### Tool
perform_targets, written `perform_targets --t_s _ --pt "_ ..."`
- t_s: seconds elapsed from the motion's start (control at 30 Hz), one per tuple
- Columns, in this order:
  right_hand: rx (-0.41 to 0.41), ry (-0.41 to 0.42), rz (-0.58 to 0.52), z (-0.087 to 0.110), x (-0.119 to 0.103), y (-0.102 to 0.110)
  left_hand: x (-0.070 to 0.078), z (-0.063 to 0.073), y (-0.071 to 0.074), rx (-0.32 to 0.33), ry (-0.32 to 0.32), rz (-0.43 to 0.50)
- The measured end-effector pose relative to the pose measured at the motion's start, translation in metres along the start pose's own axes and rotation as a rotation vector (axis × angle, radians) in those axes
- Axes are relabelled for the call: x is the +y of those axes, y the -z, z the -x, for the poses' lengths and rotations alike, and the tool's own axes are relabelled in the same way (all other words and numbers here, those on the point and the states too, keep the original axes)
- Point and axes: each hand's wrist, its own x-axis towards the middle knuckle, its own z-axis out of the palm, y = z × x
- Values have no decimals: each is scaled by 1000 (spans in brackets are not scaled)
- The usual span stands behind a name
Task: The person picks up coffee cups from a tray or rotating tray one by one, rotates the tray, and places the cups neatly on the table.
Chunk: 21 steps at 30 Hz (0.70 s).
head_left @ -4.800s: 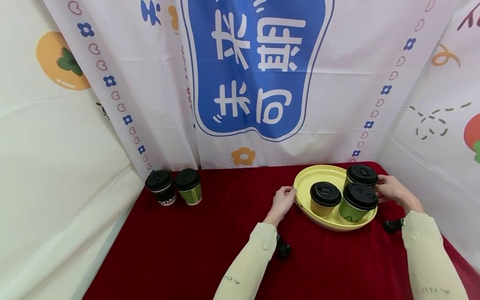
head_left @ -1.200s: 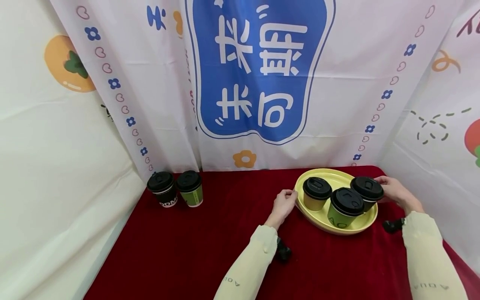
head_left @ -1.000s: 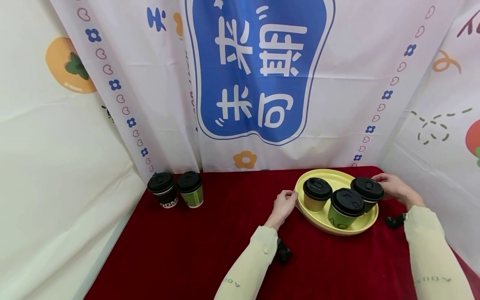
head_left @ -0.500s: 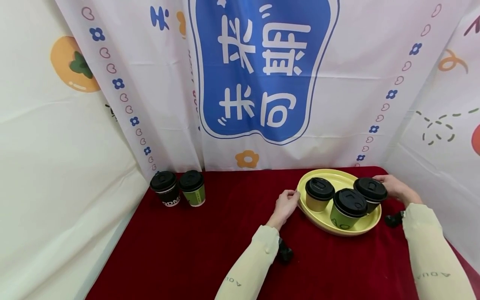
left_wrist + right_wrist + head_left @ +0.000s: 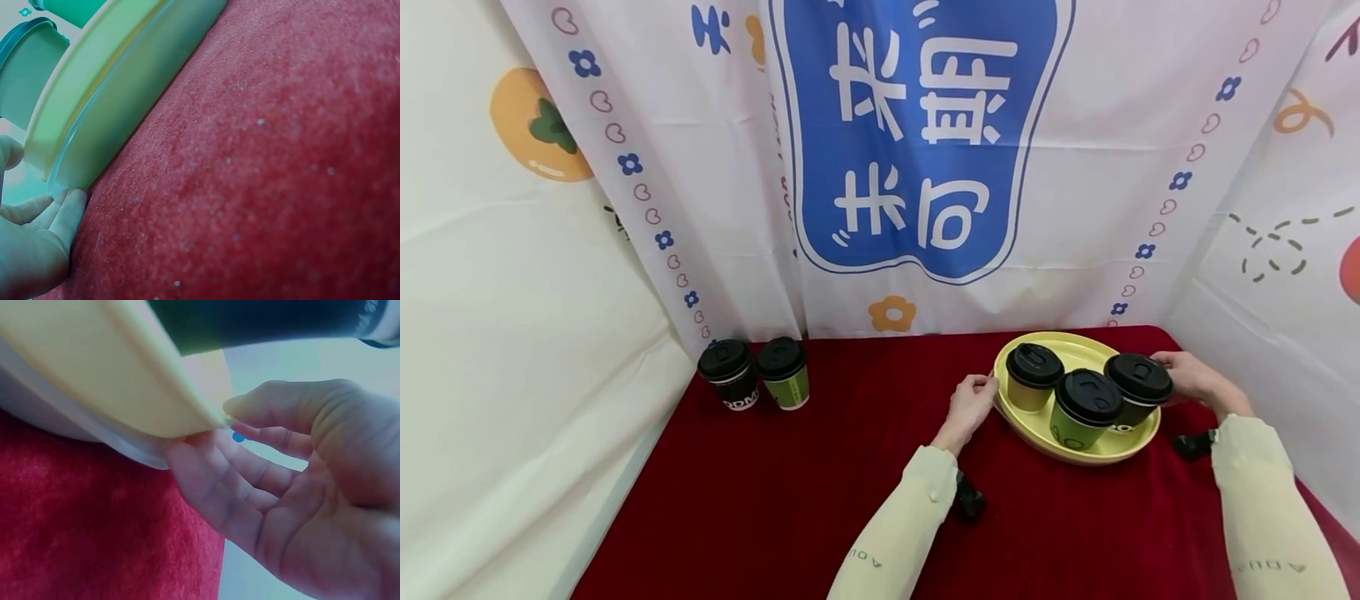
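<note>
A round yellow tray (image 5: 1078, 350) stands at the right of the red cloth. On it are three black-lidded paper cups: a kraft-brown cup (image 5: 1028, 395), a green cup (image 5: 1072, 427) at the front, and a dark cup (image 5: 1124, 413) at the right. My left hand (image 5: 967, 411) pinches the tray's left edge; in the left wrist view its fingers (image 5: 70, 212) reach under the tray wall (image 5: 119, 112). At the opposite edge my right hand (image 5: 1201, 385) holds the rim, thumb (image 5: 269, 403) above and fingers below, beside the dark cup.
A black cup (image 5: 737, 390) and a smaller green cup (image 5: 787, 388) stand side by side at the back left of the red cloth (image 5: 850, 433). A printed white curtain (image 5: 722, 183) hangs behind, and white sheets enclose both sides.
The cups have shifted clockwise with the tray: brown moved left and back, green left, dark right and forward. White lettering now shows on the dark cup. Both hands stay at the rim.
</note>
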Motion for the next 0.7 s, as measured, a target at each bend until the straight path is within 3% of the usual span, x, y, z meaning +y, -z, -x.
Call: perform_targets --t_s 0.33,0.7 --pt "-45 -15 -92 13 -2 -7 2 -2 2 10 -1 -3" --pt "21 -48 -105 20 9 -10 1 0 2 10 -4 -20"
